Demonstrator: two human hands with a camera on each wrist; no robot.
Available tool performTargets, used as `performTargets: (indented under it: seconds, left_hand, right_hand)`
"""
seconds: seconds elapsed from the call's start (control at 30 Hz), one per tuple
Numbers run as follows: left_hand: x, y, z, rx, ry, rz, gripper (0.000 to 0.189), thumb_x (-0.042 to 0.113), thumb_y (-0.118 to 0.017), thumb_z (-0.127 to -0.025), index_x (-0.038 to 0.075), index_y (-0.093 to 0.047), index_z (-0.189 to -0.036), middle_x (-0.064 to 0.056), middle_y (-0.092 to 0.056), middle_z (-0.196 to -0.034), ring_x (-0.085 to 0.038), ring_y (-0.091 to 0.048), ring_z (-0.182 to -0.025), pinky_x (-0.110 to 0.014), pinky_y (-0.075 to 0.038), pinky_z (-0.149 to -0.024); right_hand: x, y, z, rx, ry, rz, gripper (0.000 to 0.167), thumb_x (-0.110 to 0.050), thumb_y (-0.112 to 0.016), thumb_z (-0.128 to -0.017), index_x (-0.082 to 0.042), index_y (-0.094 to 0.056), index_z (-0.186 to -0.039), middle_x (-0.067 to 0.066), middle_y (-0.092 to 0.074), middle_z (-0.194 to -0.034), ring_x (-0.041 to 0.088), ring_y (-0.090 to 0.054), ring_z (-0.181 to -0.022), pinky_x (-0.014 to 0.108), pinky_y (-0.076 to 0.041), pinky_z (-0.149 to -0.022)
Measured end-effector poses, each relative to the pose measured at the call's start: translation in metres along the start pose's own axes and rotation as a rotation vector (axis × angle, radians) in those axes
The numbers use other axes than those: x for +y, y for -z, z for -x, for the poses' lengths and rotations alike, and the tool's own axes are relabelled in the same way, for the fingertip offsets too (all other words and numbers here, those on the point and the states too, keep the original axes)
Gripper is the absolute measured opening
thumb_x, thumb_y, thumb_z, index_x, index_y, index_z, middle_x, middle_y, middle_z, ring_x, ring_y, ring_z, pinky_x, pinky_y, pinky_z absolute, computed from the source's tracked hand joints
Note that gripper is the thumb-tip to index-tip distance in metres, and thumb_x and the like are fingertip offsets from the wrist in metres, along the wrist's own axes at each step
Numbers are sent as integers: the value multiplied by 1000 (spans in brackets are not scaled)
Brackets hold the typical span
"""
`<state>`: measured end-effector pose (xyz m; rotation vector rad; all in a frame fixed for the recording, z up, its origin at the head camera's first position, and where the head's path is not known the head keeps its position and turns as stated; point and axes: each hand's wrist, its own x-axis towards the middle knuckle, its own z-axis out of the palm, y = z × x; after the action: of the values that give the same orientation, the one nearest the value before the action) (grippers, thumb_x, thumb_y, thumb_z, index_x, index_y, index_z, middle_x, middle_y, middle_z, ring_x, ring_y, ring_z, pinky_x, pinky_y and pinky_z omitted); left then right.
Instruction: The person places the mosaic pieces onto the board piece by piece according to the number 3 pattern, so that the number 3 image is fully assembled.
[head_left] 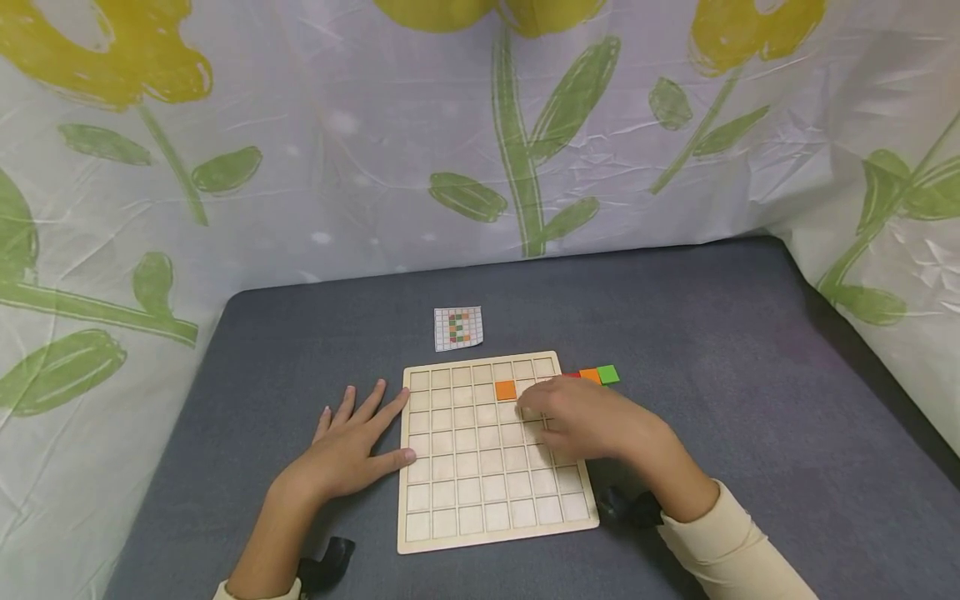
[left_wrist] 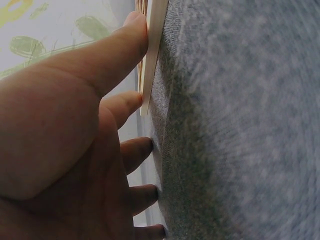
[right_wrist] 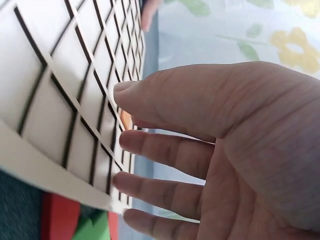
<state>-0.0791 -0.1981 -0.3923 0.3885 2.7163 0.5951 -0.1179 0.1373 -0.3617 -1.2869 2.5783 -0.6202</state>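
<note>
A wooden grid board [head_left: 469, 490] lies on the dark table, with one orange square tile [head_left: 506, 390] in a cell of an upper row. My left hand [head_left: 341, 454] is spread flat beside it; thumb and index finger touch the board's left edge, as the left wrist view also shows. Over the board's right side hovers my right hand [head_left: 588, 417], its fingertips close to the cells right of the orange tile. Its fingers [right_wrist: 170, 152] are extended in the right wrist view, and I see nothing held between them. Whether these fingertips press the board I cannot tell.
Beyond the board lies a small printed grid card [head_left: 459, 328] with coloured squares. Red, orange and green tiles [head_left: 608, 374] lie by the board's upper right edge, partly behind the right hand. A flower-patterned curtain [head_left: 360, 167] hangs behind the grey table [head_left: 712, 333].
</note>
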Motion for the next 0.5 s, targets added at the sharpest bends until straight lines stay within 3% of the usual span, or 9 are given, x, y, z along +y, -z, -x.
performTargets:
  seconds: [0.1, 0.17, 0.23, 0.3, 0.5]
  left_hand:
    - [0, 0, 0, 3, 1, -5, 86, 63, -61, -91, 22, -30, -160, -20, -19, -163, -55, -2, -146, -77, -2, -107]
    - [0, 0, -1, 5, 3, -8, 86, 64, -61, -91, 22, -31, -160, -20, -19, -163, -55, -3, -146, -77, -2, -107]
    - [0, 0, -1, 6, 1, -6, 86, 63, -62, -91, 22, -31, -160, -20, -19, -163, -55, -3, -146, -77, -2, -107]
    - [0, 0, 0, 8, -3, -1, 85, 62, -62, -91, 21, -31, -160, -20, -19, -163, -54, -3, -146, -76, -2, -107]
    - [-2, 0, 0, 10, -11, 7, 84, 60, -63, -92, 21, -31, -160, -20, -19, -164, -54, -3, -146, -76, -2, -108]
  right_hand:
    - [3, 6, 3, -18, -45, -20, 19, 6, -64, -83, -10, -56, -77, -2, -47, -72, 9, -40, -70, 26, -38, -63]
    - [6, 11, 7, -33, -98, -19, 13, 5, -64, -85, -8, -66, -89, -1, -62, -85, 10, -53, -79, 28, -47, -70]
    - [9, 17, 12, -46, -163, -11, 21, 1, -65, -88, -5, -71, -107, 4, -69, -104, 16, -63, -94, 35, -53, -81]
    - [14, 22, 17, -55, -227, -14, 31, -3, -66, -92, -4, -69, -122, 6, -68, -120, 23, -63, -110, 42, -51, -92]
    - [32, 35, 29, -36, -328, 4, 32, -7, -69, -93, -4, -68, -125, 10, -66, -123, 28, -61, -112, 48, -51, -92]
